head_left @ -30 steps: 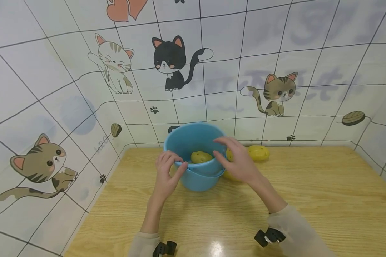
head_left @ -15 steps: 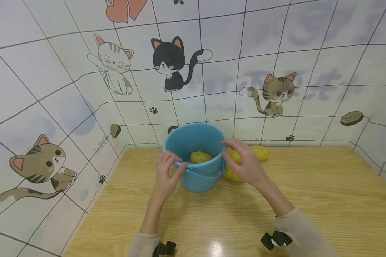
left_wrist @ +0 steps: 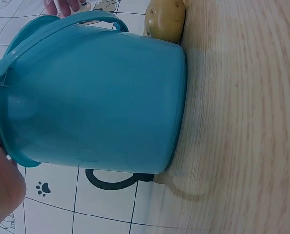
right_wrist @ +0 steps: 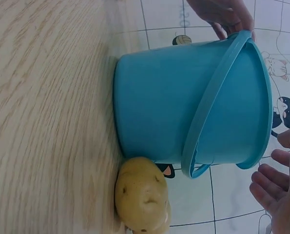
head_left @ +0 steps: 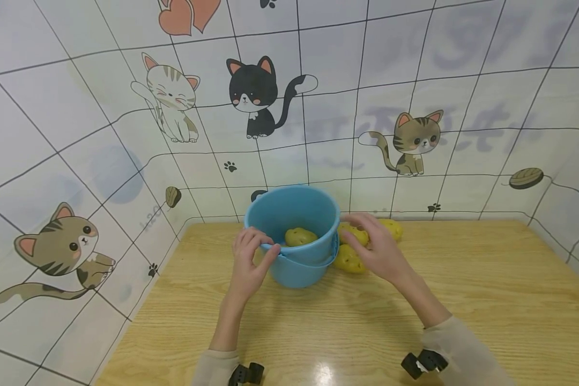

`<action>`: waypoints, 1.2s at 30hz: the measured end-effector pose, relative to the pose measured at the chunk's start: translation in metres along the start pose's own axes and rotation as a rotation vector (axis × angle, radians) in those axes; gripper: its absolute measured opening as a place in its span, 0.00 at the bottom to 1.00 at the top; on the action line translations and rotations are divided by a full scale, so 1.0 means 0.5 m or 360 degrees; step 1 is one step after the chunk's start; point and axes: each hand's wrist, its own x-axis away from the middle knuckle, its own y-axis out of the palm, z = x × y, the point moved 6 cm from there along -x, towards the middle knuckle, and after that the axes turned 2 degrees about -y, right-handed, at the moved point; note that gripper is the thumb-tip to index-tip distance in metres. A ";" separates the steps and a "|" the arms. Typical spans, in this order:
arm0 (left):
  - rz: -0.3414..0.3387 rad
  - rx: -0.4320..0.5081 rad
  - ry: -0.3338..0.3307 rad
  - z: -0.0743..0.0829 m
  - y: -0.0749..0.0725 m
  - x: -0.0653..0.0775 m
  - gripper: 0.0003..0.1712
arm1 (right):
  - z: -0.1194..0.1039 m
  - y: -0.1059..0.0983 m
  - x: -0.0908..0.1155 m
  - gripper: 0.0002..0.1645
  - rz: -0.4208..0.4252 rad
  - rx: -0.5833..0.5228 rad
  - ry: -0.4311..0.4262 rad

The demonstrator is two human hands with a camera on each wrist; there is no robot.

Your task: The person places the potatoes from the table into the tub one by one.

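Note:
A blue bucket (head_left: pixel 296 271) stands upright on the table, its handle (head_left: pixel 313 264) hanging down across the front. Inside it lies one potato (head_left: pixel 300 236). My left hand (head_left: pixel 249 265) grips the bucket's left rim, fingers over the edge and thumb at the front. To the right of the bucket my right hand (head_left: pixel 377 247) hovers with loosely bent fingers and nothing in them, over the potatoes there. Close beside the bucket's base is a potato (right_wrist: pixel 142 195), also seen as the front potato (head_left: pixel 349 260) from above. Behind it sits another potato (head_left: pixel 356 234), and a further potato (head_left: pixel 391 228) is partly hidden by my hand.
The wooden table (head_left: pixel 487 279) ends at a wall (head_left: pixel 338 123) with a grid and cartoon cats, close behind the bucket. Another wall (head_left: pixel 77 177) rises along the left side. Black wrist cameras (head_left: pixel 424 363) sit on both sleeves.
My right hand has moved from over the bucket's right rim outward to the right and slightly down, above the potatoes. The left hand and the bucket stay in place.

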 end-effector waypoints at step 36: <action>-0.0023 -0.0054 -0.0007 -0.086 0.009 0.027 0.03 | 0.147 0.022 0.077 0.33 -0.0480 0.0118 0.0474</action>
